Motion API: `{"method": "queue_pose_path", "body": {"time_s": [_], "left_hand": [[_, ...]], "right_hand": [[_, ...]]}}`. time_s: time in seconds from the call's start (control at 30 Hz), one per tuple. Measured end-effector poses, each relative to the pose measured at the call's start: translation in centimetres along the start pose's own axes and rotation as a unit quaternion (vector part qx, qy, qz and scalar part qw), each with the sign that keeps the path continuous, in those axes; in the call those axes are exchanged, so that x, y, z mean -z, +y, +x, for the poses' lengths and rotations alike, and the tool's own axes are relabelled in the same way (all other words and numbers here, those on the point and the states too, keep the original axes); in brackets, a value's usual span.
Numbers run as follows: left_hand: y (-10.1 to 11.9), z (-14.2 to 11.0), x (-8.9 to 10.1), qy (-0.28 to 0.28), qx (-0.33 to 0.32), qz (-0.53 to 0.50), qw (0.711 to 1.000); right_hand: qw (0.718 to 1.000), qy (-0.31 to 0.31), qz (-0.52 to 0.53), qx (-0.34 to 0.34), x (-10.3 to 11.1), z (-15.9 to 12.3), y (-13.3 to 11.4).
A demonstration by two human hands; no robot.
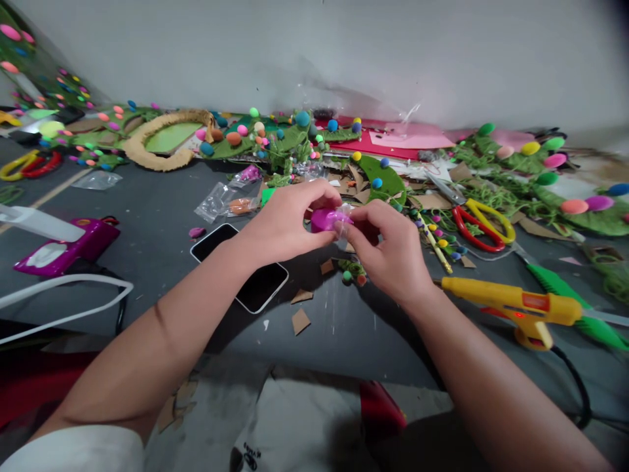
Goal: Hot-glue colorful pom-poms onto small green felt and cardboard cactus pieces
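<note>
A purple lump of what looks like modelling clay (324, 219) is between my two hands, with a clear plastic wrapper around its right end. My left hand (295, 216) curls its thumb and fingers around the lump's left side. On the other side, my right hand (386, 246) pinches the wrapper (343, 229). Beneath my left wrist lies a phone (260, 288) with a dark screen, partly covered by the arm. Small clear bags (219, 202) with purple and orange lumps rest beyond my left hand, and a small magenta piece (197, 233) lies near the phone.
A yellow glue gun (511, 301) with a red light lies right, beside red-and-yellow scissors (484, 223) and a green-handled tool (574, 301). A purple device (69, 246) stands left. Green leaf shapes with coloured balls (289, 141), a tan ring (157, 141) and cardboard scraps (301, 321) are scattered about.
</note>
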State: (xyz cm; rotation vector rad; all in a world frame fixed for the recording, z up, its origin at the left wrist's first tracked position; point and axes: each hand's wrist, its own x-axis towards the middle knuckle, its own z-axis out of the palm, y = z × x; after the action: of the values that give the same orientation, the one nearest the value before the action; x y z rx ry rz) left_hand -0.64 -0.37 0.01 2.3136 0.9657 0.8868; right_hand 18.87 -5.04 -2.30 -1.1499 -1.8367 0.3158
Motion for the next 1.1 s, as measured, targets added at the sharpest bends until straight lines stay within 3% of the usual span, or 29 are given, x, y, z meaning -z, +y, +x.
{"method": "queue_pose_path", "body": {"time_s": [0.27,0.4,0.63,0.97,1.1], "left_hand": [[-0.71,0.24,0.91,0.0,0.031,0.058,0.998],[-0.81,0.25,0.76,0.001,0.023,0.041,0.999],[-0.77,0.27,0.6,0.008,0.019,0.03,0.999],[-0.58,0.25,0.82,0.004,0.025,0.029,0.999],[-0.54,0.29,0.76,-0.002,0.023,0.018,1.0]], "right_hand": [[1.0,0.017,-0.015,-0.017,0.6,0.38,0.21],[0.999,0.008,0.001,-0.044,0.87,0.5,0.05],[0.999,0.026,0.035,-0.02,0.72,0.28,0.44],[0.991,-0.003,0.112,-0.079,0.66,0.13,0.59],[0.994,-0.006,0.089,-0.061,0.7,0.09,0.47]]}}
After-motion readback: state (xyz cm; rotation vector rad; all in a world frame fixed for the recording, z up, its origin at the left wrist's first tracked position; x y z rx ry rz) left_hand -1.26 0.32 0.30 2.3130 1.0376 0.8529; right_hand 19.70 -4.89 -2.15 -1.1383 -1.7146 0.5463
